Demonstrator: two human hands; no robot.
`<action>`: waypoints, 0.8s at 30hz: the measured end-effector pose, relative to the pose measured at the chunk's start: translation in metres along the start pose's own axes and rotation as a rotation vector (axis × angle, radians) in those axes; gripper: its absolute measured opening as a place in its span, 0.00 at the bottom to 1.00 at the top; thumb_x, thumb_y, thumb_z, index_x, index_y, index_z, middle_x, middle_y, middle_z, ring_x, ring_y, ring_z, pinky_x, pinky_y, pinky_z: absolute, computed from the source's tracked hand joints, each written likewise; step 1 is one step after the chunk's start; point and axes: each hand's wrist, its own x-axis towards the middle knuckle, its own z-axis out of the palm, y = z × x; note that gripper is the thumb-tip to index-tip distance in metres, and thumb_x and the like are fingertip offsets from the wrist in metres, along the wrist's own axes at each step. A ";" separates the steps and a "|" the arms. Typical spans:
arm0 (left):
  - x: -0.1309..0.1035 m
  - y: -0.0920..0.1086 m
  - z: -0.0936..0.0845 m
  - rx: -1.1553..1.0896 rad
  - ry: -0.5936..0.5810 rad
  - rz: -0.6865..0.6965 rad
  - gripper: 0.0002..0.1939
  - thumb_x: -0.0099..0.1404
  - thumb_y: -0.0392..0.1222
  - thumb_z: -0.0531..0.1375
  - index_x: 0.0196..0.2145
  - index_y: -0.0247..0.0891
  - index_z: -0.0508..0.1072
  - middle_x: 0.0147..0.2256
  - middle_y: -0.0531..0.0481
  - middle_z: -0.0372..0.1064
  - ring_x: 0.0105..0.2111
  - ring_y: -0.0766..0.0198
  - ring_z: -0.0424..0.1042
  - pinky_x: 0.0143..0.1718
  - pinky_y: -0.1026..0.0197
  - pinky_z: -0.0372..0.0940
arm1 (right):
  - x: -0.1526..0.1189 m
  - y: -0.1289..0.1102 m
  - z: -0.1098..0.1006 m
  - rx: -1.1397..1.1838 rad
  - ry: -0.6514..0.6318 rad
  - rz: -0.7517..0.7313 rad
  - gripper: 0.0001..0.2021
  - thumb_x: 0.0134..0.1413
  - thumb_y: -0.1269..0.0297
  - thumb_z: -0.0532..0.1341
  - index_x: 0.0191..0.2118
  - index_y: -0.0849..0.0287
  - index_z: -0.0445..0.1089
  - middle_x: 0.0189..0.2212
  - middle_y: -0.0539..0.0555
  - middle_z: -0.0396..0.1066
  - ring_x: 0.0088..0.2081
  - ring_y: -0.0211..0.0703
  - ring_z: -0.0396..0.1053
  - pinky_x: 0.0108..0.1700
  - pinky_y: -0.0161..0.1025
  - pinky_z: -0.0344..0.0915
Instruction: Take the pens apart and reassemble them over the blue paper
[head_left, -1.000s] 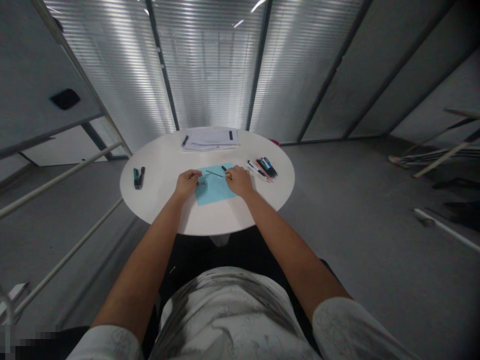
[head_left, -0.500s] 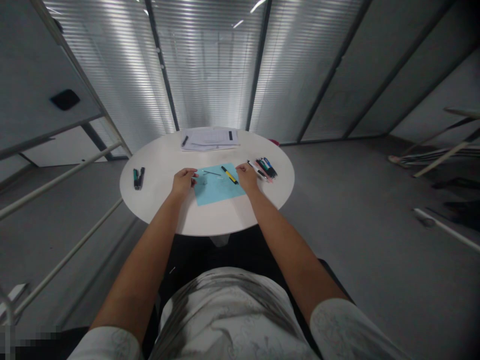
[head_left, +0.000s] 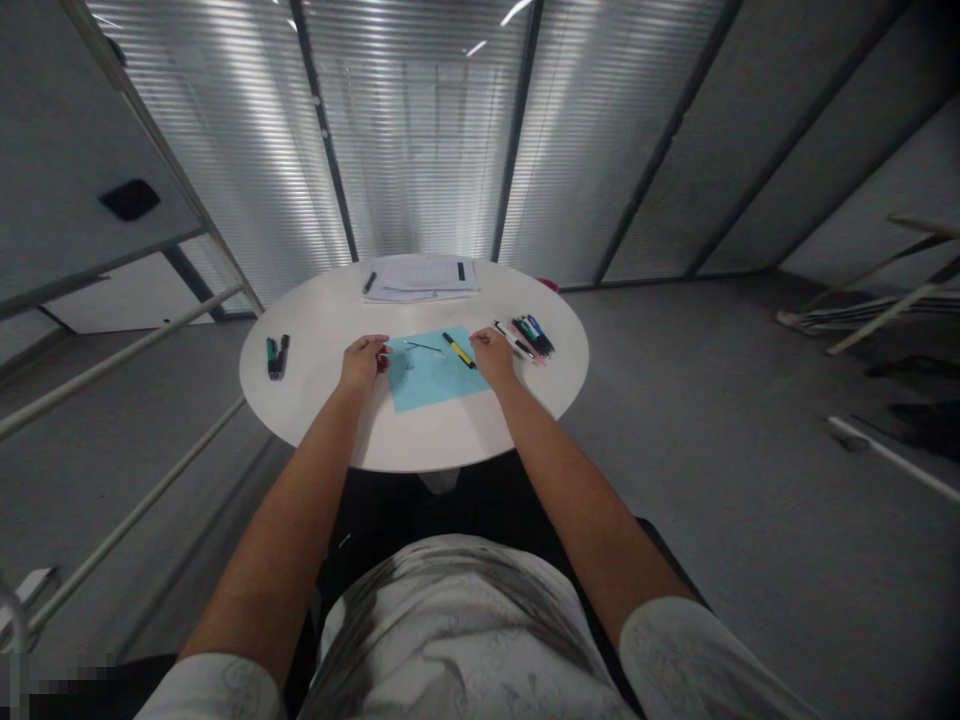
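A light blue sheet (head_left: 431,385) lies on the round white table, with a yellow and black marker (head_left: 459,351) and a thin dark stick-like item (head_left: 424,347) on it. At the sheet's left edge is my left hand (head_left: 365,362), fingers curved and apart, nothing seen between them. My right hand (head_left: 493,355) rests at the sheet's right edge, fingers curled together; whatever they hold, if anything, is too small to make out. Just right of that hand lie a white and black pen (head_left: 514,340) and a bunch of several pens (head_left: 538,336).
A stack of papers (head_left: 420,280) with a dark pen on it sits at the back of the table (head_left: 322,320). Green and black markers (head_left: 277,357) lie at the left. Metal rails (head_left: 127,360) stand left of the table, blinds behind it.
My left hand has shifted slightly left, away from the sheet. My right hand, the marker and the pens look unmoved.
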 end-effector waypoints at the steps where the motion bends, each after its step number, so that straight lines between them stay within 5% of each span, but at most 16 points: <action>1: 0.001 -0.001 0.000 -0.005 0.002 -0.002 0.10 0.49 0.40 0.59 0.32 0.37 0.71 0.25 0.52 0.67 0.17 0.71 0.62 0.18 0.66 0.53 | 0.000 0.000 0.000 -0.004 -0.003 0.002 0.11 0.51 0.65 0.52 0.34 0.58 0.72 0.32 0.52 0.75 0.36 0.41 0.70 0.43 0.39 0.65; 16: 0.001 -0.001 0.000 0.007 0.007 -0.004 0.10 0.49 0.39 0.59 0.32 0.37 0.72 0.25 0.51 0.67 0.17 0.70 0.62 0.18 0.66 0.53 | -0.004 -0.005 -0.003 -0.035 -0.029 -0.006 0.10 0.52 0.65 0.53 0.34 0.57 0.72 0.32 0.51 0.74 0.36 0.41 0.70 0.43 0.38 0.64; 24: -0.002 0.002 0.001 0.032 0.001 -0.004 0.10 0.50 0.41 0.60 0.32 0.37 0.71 0.25 0.51 0.67 0.18 0.71 0.62 0.18 0.66 0.53 | -0.011 -0.014 -0.005 -0.288 -0.089 -0.115 0.11 0.55 0.65 0.56 0.40 0.55 0.74 0.38 0.55 0.73 0.42 0.45 0.69 0.45 0.41 0.63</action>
